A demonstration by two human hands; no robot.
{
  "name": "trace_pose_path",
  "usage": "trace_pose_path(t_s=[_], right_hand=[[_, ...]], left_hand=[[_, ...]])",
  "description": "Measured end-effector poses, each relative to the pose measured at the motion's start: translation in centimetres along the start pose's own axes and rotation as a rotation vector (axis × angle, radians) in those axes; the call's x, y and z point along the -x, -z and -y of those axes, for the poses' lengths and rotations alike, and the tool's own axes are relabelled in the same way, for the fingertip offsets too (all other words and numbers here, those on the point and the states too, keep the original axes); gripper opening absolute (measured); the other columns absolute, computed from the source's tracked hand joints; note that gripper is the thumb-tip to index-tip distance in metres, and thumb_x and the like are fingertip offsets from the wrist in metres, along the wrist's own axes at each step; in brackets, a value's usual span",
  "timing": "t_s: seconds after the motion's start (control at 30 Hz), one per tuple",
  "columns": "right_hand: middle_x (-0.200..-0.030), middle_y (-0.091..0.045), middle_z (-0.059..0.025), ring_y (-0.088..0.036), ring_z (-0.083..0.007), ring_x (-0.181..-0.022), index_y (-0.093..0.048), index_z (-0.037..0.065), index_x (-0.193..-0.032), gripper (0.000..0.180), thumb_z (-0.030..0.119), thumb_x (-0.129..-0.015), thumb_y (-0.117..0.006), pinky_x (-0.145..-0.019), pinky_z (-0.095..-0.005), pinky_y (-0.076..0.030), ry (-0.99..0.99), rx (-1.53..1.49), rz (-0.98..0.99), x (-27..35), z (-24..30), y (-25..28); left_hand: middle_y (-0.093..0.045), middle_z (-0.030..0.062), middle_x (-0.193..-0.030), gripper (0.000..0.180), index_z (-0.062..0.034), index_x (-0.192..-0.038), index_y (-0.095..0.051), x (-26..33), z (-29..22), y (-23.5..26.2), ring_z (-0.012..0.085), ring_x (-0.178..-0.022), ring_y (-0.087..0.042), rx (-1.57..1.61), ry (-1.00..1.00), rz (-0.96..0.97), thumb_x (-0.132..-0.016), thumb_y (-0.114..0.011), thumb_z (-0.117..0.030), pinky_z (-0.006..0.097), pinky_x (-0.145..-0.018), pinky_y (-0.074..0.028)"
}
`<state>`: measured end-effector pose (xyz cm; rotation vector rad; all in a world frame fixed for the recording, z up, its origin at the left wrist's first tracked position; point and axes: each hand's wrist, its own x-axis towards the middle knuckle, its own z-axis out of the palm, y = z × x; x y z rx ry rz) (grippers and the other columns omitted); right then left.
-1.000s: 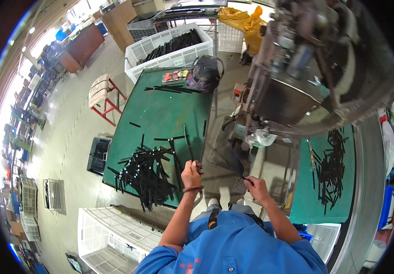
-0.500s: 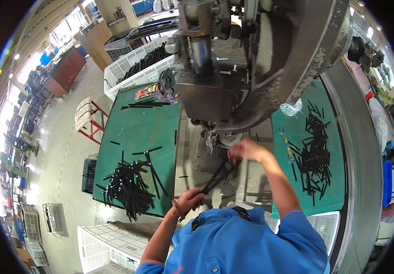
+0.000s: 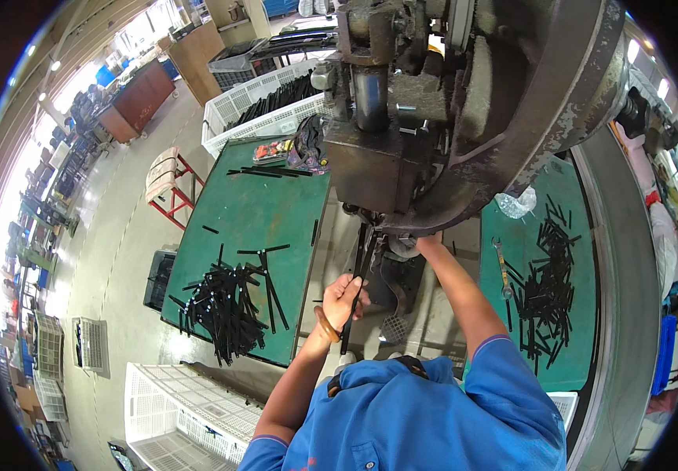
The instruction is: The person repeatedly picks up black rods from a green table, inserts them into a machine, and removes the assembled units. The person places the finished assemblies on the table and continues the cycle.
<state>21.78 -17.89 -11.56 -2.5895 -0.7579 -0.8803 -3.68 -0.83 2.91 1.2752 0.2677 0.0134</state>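
Observation:
My left hand is closed around a long black strip, possibly more than one, in front of the press. The strip stands steeply, its upper end close under the dark metal head of the press and its lower end hanging below my fist. My right hand reaches in beneath the press, beside the round metal part under the head. Its fingers are hidden there, so whatever they hold does not show.
Left of the press, a green table bears a heap of black strips. On the right green table lie a wrench, a pile of shorter black pieces and a clear plastic bag. White crates stand beside me; a foot pedal sits below.
My left hand has risen toward the press, and the strip has swung from slanted to nearly upright. My right hand has moved in under the press head. The view has shifted slightly.

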Motion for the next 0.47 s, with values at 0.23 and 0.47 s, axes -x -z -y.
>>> trace_pose_path(t_s=[0.23, 0.47], right_hand=[[-0.088, -0.064, -0.0134, -0.061, -0.0321, -0.083, -0.064, 0.007, -0.087, 0.018, 0.011, -0.07, -0.058, -0.07, -0.0421, -0.05, -0.085, -0.11, 0.007, 0.6, -0.5, 0.8], [-0.092, -0.064, -0.0166, -0.061, -0.0319, -0.09, -0.066, 0.008, -0.091, 0.021, 0.02, -0.075, -0.061, -0.077, -0.0429, -0.049, -0.399, -0.237, 0.251, 0.7, 0.4, 3.0]], left_hand=[[-0.059, 0.0064, -0.061, 0.02, -0.0037, -0.085, -0.051, -3.0, 0.3, -1.3, 0.0086, -0.037, -0.046, -0.078, -0.024, 0.041, -0.095, -0.044, -0.02, 0.022, -0.034, -0.035], [-0.061, 0.0076, -0.065, 0.022, -0.0031, -0.096, -0.054, -4.2, -0.3, -1.4, 0.01, -0.039, -0.047, -0.1, 0.053, 0.031, -0.095, -0.045, -0.023, 0.023, -0.037, -0.038]])
